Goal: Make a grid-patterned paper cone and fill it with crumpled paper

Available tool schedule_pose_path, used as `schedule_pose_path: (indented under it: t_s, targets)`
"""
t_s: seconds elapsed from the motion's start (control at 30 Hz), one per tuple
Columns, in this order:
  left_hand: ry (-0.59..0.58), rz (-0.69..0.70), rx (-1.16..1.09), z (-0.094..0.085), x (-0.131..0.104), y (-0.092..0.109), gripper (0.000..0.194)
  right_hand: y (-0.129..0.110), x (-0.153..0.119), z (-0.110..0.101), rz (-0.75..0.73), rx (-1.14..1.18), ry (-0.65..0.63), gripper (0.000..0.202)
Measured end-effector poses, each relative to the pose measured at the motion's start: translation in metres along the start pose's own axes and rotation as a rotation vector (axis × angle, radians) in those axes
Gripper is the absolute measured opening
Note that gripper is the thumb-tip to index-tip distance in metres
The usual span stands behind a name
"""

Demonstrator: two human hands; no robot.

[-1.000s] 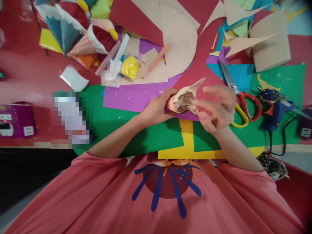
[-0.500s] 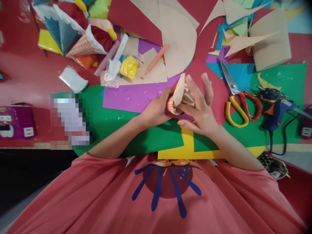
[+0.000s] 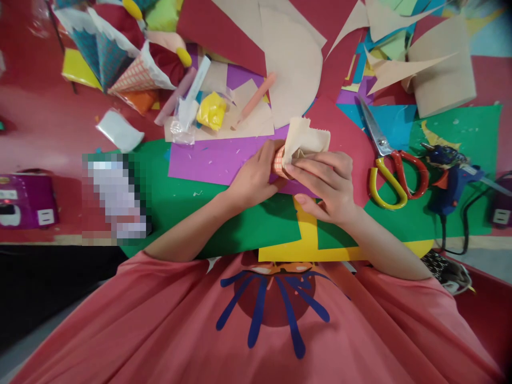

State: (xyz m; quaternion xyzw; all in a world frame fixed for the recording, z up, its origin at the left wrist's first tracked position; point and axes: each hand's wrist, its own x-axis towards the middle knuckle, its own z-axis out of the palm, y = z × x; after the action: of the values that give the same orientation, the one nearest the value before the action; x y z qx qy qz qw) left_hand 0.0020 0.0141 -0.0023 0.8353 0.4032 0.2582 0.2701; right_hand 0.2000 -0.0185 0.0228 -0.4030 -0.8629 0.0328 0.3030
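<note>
My left hand [image 3: 254, 178] is wrapped round a small orange-checked cone [image 3: 279, 161], whose lower part is hidden by the fingers. Cream cloth [image 3: 306, 140] with a zigzag-cut edge stands out of the cone's opening. My right hand [image 3: 330, 184] lies against the cloth from the right, its fingers close together over the cone's mouth and the thumb apart below. Whether those fingers pinch the cloth cannot be made out. Both hands are above purple paper [image 3: 212, 160] and green paper [image 3: 248, 229].
Open scissors [image 3: 384, 152] and a blue glue gun [image 3: 452, 184] with its cable lie to the right. Paper scraps, a yellow lump [image 3: 213, 111] and finished-looking checked cones [image 3: 138, 72] lie farther back. A blurred-out object [image 3: 120, 197] is at left.
The cream cloth has opened out upward and to the right above the cone. My right hand's raised fingers have come down and closed together over it. My left hand has barely moved.
</note>
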Motion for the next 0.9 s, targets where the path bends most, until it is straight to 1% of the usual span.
schedule_pose_path:
  t_s: [0.07,0.13,0.23,0.3,0.37,0.43,0.5,0.6,0.67,0.73,0.8,0.9]
  targets:
    - [-0.003,0.006,0.013,-0.0003,0.0005,-0.0003,0.04,-0.0012,0.0016,-0.0009,-0.001,0.021,0.013,0.037]
    - [-0.031,-0.007,0.031,-0.0009,0.0007,-0.0004,0.04,-0.0016,0.0025,-0.0007,-0.019,0.052,0.036,0.036]
    - [-0.043,-0.012,0.076,-0.0004,0.0001,-0.0008,0.042,-0.0015,0.0027,0.0029,-0.012,0.055,0.021,0.034]
    - [-0.035,0.016,0.113,0.0013,-0.0003,-0.0017,0.043,-0.0016,0.0025,0.006,0.01,0.053,-0.046,0.035]
    - [-0.016,0.059,0.146,0.003,-0.0002,-0.0028,0.043,-0.0021,0.0021,0.008,0.055,0.053,-0.15,0.039]
    - [0.004,0.084,0.163,0.0037,0.0004,-0.0035,0.044,-0.0023,0.0013,0.008,0.085,0.044,-0.197,0.04]
    - [0.026,0.089,0.165,0.0032,0.0014,-0.004,0.046,-0.0016,-0.0002,0.0063,0.079,0.015,-0.145,0.037]
    - [0.051,0.082,0.166,0.0015,0.0024,-0.0048,0.049,0.0012,-0.0029,0.0029,0.09,0.026,-0.009,0.03]
    - [0.05,0.068,0.169,0.0003,0.0026,-0.0053,0.048,0.0032,-0.0033,0.0022,0.064,0.065,0.084,0.032]
    - [0.026,0.042,0.165,-0.0007,0.0027,-0.0052,0.045,0.004,-0.002,0.0032,-0.004,0.065,0.148,0.037]
    - [0.001,0.014,0.156,-0.0015,0.0027,-0.0042,0.041,0.0035,0.0002,0.0047,-0.042,0.038,0.149,0.04]
    - [0.016,-0.007,0.147,-0.0014,0.0023,-0.0031,0.038,0.0016,0.0024,0.0057,-0.012,0.062,0.085,0.036]
